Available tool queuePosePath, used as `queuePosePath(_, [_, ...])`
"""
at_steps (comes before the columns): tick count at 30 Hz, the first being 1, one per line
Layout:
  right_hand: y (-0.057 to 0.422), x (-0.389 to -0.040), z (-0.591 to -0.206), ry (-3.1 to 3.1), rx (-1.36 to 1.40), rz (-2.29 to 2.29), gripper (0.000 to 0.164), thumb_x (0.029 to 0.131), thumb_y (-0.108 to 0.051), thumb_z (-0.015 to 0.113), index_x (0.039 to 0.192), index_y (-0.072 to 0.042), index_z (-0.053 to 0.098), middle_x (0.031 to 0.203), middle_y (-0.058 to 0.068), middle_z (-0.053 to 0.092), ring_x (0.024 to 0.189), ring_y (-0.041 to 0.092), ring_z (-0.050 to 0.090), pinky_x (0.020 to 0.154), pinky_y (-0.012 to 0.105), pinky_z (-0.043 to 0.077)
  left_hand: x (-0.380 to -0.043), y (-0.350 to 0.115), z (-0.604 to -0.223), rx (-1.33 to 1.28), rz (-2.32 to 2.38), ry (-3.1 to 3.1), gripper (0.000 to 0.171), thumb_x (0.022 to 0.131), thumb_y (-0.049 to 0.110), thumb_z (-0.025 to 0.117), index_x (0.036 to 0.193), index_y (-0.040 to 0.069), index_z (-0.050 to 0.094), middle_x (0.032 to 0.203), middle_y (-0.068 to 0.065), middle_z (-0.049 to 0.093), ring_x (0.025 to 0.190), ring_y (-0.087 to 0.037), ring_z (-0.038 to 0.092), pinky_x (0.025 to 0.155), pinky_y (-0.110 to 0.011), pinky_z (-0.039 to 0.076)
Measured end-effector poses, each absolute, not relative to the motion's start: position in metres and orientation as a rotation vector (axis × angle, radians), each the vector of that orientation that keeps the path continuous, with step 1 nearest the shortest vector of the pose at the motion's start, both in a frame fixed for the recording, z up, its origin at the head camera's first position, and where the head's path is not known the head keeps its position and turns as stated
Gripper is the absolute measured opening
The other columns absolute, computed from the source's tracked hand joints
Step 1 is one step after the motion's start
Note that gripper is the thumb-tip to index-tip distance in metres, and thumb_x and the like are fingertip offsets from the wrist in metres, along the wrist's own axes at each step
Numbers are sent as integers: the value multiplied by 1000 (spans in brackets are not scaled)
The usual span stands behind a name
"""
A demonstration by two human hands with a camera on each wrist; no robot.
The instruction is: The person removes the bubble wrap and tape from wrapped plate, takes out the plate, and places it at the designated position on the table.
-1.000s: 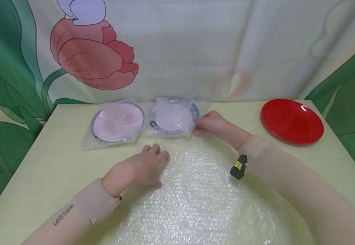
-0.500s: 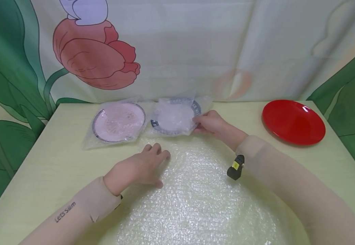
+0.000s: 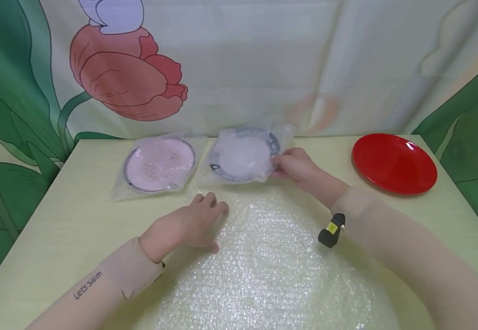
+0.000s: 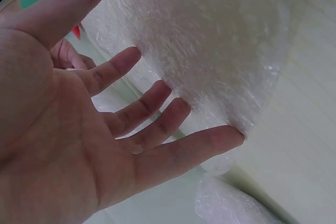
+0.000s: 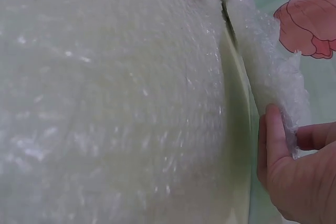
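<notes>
My right hand (image 3: 298,167) pinches the right edge of a bubble-wrapped plate (image 3: 243,153) with a dark patterned rim. In the right wrist view, thumb and fingers hold the wrapped edge, raised off the table. My left hand (image 3: 185,227) rests its spread fingertips on a large bubble wrap sheet (image 3: 271,261) in the middle of the table. In the left wrist view, its palm shows bare and the fingers touch the sheet (image 4: 210,40). Left of the held plate lies another bubble-wrapped plate (image 3: 160,165), pinkish with a dark rim.
A bare red plate (image 3: 393,162) lies at the back right of the pale table (image 3: 74,220). Behind the table's far edge hangs a printed curtain (image 3: 239,68) with a large red flower (image 3: 127,75) and green leaves.
My right hand has moved a little to the right, carrying the wrapped plate with it. The plate has risen slightly. My left hand stays where it was.
</notes>
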State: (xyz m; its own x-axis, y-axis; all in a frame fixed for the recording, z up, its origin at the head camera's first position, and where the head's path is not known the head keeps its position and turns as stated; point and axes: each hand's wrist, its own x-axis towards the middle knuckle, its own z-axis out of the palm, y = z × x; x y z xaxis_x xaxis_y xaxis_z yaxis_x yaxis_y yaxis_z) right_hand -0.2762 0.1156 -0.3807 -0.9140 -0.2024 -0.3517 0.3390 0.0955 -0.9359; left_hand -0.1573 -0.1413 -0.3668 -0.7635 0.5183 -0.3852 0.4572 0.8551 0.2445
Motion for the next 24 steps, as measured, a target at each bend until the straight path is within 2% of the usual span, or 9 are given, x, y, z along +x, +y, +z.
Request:
queuePosePath(10, [146, -257, -376, 1931, 72, -1913, 46, 103, 1, 51, 141, 22, 36, 122, 23, 53, 88, 16, 65, 81, 24, 58, -154, -141, -368, 711, 191, 2569, 75, 85, 28, 86, 145, 6, 45, 137, -21, 40, 126, -38, 39, 94, -50, 53])
queuePosePath(18, [175, -239, -374, 1903, 56, -1902, 49, 105, -4, 50, 145, 19, 32, 123, 19, 52, 92, 15, 65, 86, 23, 56, -149, -145, -367, 755, 225, 2564, 67, 89, 24, 81, 143, 2, 48, 143, -24, 39, 132, -41, 38, 102, -54, 49])
queuePosePath(24, [197, -225, -369, 1917, 10, -1868, 51, 106, -8, 51, 146, 17, 32, 123, 15, 53, 97, 16, 63, 89, 22, 55, -147, -150, -370, 786, 237, 2562, 69, 92, 26, 78, 148, 3, 45, 149, -24, 36, 137, -41, 37, 105, -54, 47])
